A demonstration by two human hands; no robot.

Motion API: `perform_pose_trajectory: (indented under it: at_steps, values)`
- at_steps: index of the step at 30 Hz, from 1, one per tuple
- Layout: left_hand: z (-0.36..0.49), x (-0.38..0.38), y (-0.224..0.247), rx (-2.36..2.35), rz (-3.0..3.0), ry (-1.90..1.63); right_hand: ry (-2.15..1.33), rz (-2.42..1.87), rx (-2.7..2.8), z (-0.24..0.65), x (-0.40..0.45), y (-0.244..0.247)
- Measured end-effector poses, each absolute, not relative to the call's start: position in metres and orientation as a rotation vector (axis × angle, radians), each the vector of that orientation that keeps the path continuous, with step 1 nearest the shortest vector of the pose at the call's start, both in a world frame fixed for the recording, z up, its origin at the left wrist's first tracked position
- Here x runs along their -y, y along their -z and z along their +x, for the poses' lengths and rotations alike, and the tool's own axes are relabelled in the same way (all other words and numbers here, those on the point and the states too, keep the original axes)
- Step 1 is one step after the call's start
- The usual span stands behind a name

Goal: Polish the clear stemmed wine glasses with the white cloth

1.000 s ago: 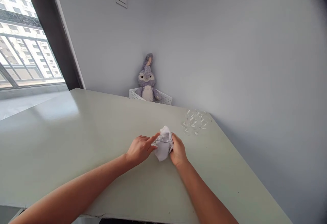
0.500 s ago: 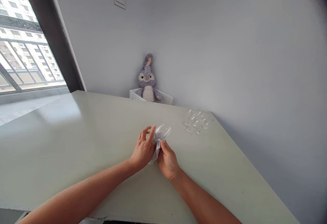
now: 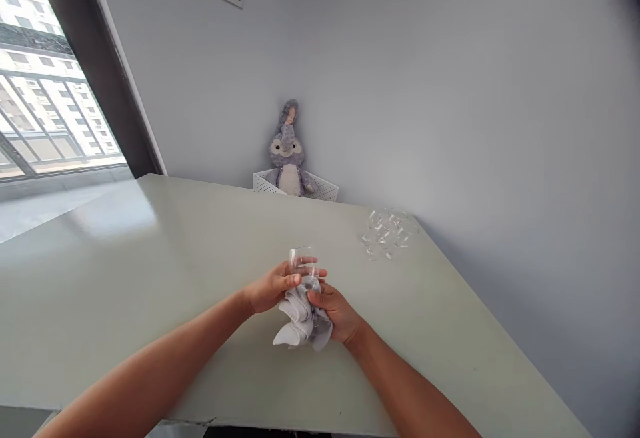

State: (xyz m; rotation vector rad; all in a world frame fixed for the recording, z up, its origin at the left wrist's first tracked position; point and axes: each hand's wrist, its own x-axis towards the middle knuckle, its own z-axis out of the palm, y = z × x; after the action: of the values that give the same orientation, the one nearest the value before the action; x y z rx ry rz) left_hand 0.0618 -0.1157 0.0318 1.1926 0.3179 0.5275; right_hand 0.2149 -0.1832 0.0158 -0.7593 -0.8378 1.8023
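A clear wine glass (image 3: 302,255) is held nearly upright above the table, mouth up. My left hand (image 3: 275,286) curves round its bowl, thumb in front and fingers showing behind the glass. Lower down, a white cloth (image 3: 296,321) is bunched about the glass and hangs in folds. My right hand (image 3: 339,313) is closed on the cloth and the lower part of the glass, its thumb pressing from the front. Cloth and fingers hide much of the stem.
Several clear stemmed glasses (image 3: 387,231) stand in a cluster near the table's right edge. Beyond the far edge of the pale table (image 3: 200,225), a plush rabbit (image 3: 289,158) sits in a white perforated basket (image 3: 324,189). A wall runs along the right side.
The glass has gone from tilted to nearly upright. My left hand has turned, its fingers now behind the bowl. More of the cloth hangs in view below the hands.
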Motion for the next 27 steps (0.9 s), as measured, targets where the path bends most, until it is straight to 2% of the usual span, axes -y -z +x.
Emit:
perform_pose_trajectory:
  at_steps: [2,4,10,14,20,27]
  values:
    - [0.063,0.114,-0.031,-0.374,1.176,-0.543,-1.795,-0.816,0.924,0.218,0.181,-0.016]
    - [0.065,0.114,-0.031,-0.512,1.202,-0.589,-1.636,-0.947,1.084,0.222,0.178,-0.017]
    - [0.067,0.113,-0.032,-0.749,1.227,-0.680,-0.792,-1.414,1.530,0.231,0.173,-0.013]
    - [0.066,0.107,-0.029,-0.810,1.080,-0.734,-0.349,-1.402,1.626,0.233,0.182,-0.019]
    - [0.064,0.105,-0.032,-0.722,0.985,-0.749,-0.219,-1.017,2.088,0.222,0.189,-0.031]
    - [0.066,0.114,-0.043,-0.755,1.046,-0.857,-0.026,-1.133,2.034,0.217,0.181,-0.015]
